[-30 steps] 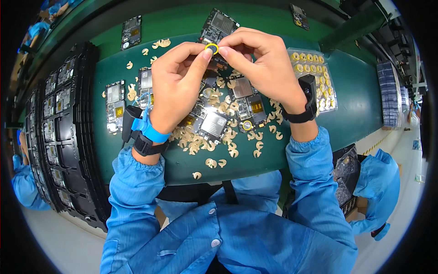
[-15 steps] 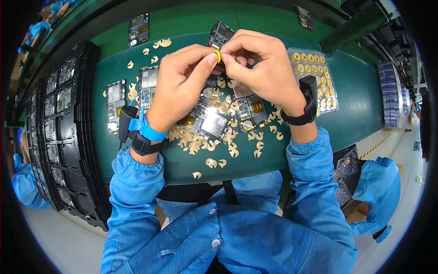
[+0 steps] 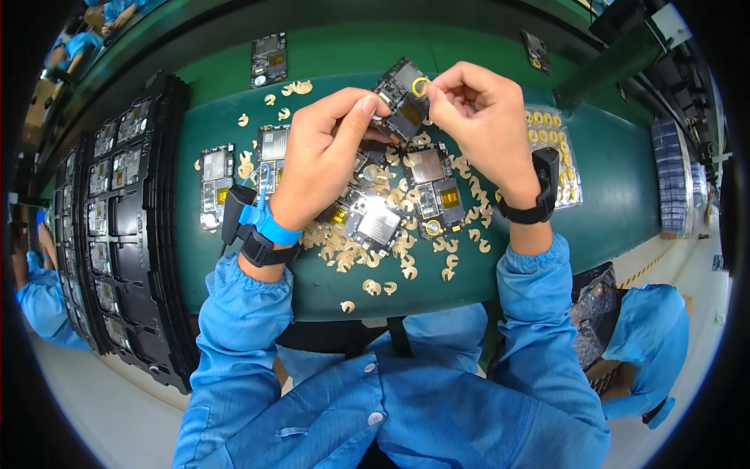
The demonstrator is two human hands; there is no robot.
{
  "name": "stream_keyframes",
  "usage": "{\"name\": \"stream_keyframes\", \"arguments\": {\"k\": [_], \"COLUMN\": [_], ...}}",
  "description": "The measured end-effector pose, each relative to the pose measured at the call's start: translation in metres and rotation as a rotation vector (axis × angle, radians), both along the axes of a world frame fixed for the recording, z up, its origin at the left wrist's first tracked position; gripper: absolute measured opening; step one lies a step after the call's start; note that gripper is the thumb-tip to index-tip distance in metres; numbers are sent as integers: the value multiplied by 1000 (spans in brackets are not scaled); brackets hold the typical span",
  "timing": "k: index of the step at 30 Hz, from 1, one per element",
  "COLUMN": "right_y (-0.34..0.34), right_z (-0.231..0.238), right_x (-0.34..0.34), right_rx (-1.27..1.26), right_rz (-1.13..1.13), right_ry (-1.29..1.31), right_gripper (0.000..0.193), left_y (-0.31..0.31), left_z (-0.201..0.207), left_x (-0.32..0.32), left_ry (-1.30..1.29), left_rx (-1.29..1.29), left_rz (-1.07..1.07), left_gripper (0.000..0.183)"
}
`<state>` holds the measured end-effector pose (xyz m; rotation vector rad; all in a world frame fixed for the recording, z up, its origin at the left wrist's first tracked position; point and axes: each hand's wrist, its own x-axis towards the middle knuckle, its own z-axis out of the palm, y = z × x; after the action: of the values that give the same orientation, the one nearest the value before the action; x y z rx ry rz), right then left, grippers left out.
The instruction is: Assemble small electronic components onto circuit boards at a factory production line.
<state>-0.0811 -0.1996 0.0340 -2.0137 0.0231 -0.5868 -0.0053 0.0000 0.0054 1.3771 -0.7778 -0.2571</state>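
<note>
From my remote station, through the head camera, I watched both bare hands meet above the far part of the green surface [image 3: 617, 187]. My left hand [image 3: 332, 144] was closed on the left edge of a dark rectangular circuit board [image 3: 400, 98] with a grey metal shield, holding it raised and tilted. My right hand [image 3: 484, 125] had thumb and forefinger pinched together at the right side of a thin, round yellow ring [image 3: 415, 87], which lay in view over the board's right edge; I could not tell whether the two touched.

Beneath and nearer the person, a black board with a bright silver shield [image 3: 379, 223] lay among scattered beige notched discs [image 3: 344, 254]. Just right of it lay another board with a brownish-grey shield [image 3: 428, 168], a round yellow-rimmed part [image 3: 433, 227] at its near end. Beyond the right wrist sat a clear plastic tray [image 3: 579, 187] of yellow round pieces. Stacked black plastic trays [image 3: 166, 234] stood at the left.
</note>
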Motion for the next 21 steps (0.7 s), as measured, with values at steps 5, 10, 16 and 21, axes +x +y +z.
{"name": "stream_keyframes", "arguments": {"k": [5, 10, 16, 21], "right_y": [10, 16, 7, -18], "right_z": [-5, -6, -7, 10], "right_x": [3, 3, 3, -4], "right_rx": [45, 14, 163, -174], "right_rz": [107, 172, 164, -37], "right_ry": [-35, -44, -63, 227], "right_gripper": [5, 7, 1, 10], "left_y": [-3, -5, -4, 1], "left_z": [-8, -7, -6, -2], "left_x": [0, -1, -3, 1], "left_ry": [-64, -200, 37, 2], "left_rx": [34, 97, -37, 47], "left_rz": [64, 99, 83, 87], "left_gripper": [23, 23, 21, 20]}}
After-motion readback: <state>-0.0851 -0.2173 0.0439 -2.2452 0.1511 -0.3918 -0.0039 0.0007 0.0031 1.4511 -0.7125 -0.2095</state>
